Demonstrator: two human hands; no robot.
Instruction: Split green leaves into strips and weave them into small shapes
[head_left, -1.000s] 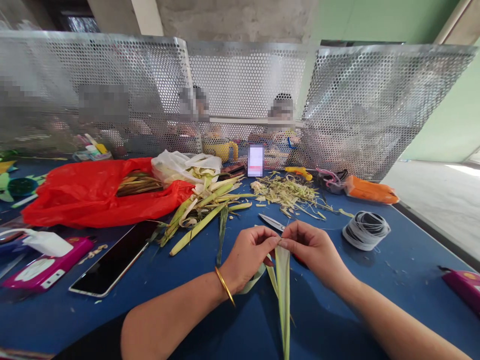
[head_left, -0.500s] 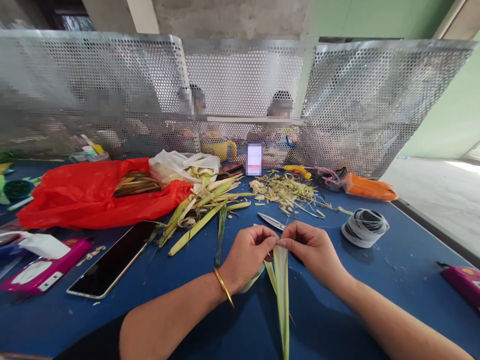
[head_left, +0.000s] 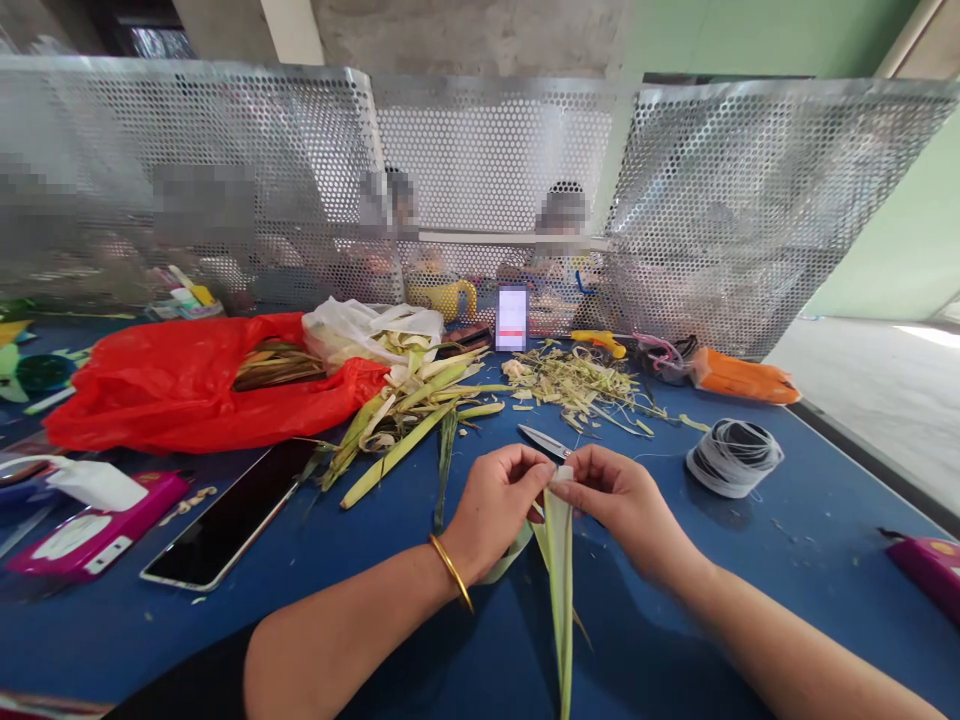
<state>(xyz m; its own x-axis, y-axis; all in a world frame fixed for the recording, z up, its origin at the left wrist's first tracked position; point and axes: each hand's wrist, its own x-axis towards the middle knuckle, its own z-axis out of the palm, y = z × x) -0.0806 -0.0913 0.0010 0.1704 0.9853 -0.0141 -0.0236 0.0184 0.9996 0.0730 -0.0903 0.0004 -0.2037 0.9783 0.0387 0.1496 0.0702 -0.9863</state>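
Observation:
A long pale-green leaf strip [head_left: 557,580], much like corn husk, hangs from my fingertips toward the near side of the table. My left hand [head_left: 501,510] pinches its top end, and a gold bangle circles that wrist. My right hand [head_left: 619,500] pinches the same end from the right, thumb against forefinger. More green strip loops beneath my left hand. Just beyond my fingers lies a pair of scissors [head_left: 546,441], blades pointing left and handles hidden behind my right hand.
Husk leaves [head_left: 405,440] and shredded scraps [head_left: 581,385] lie ahead. A red plastic bag [head_left: 172,390] and a black-screened phone [head_left: 232,520] are at left. At right sit a spool of cord [head_left: 733,458] and an orange packet [head_left: 742,378]. Behind stands a perforated metal screen [head_left: 495,150], people beyond it.
My right fingers have shifted slightly on the strip's top end, and a pale tip now shows above them. The hanging strip has swung a little left.

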